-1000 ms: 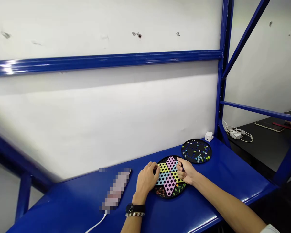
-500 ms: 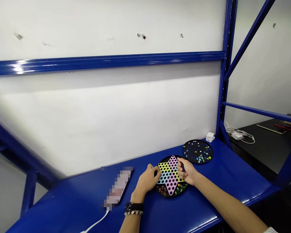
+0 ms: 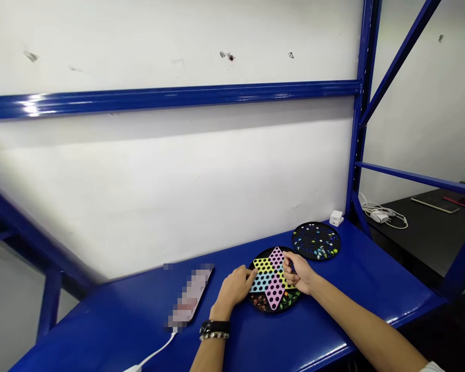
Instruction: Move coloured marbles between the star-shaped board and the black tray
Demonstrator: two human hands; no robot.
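Note:
A Chinese checkers board [image 3: 274, 293] lies on the blue table, its coloured star dotted with dark holes and set in a round black tray. My left hand [image 3: 234, 287], with a black watch and a bead bracelet at its wrist, is at the tray's left edge. Its fingers are curled in and the thumb points at the star; what they hold, if anything, is hidden. Over the star's right side is my right hand [image 3: 300, 273], fingers closed, their contents not visible. Brown pieces [image 3: 259, 300] and green pieces [image 3: 290, 298] lie in the tray's front pockets.
Behind and to the right, a round black tray [image 3: 310, 242] holds scattered small pieces. White adapters [image 3: 336, 218] stand by the blue post. At left lies a blurred-out phone [image 3: 191, 299] with a white cable [image 3: 157, 352]. Cables [image 3: 383, 213] rest on a black table.
My left hand's fingers have closed up slightly beside the board, the thumb shifting a little. My right hand stays almost in place. Another person's hand has left the far right edge.

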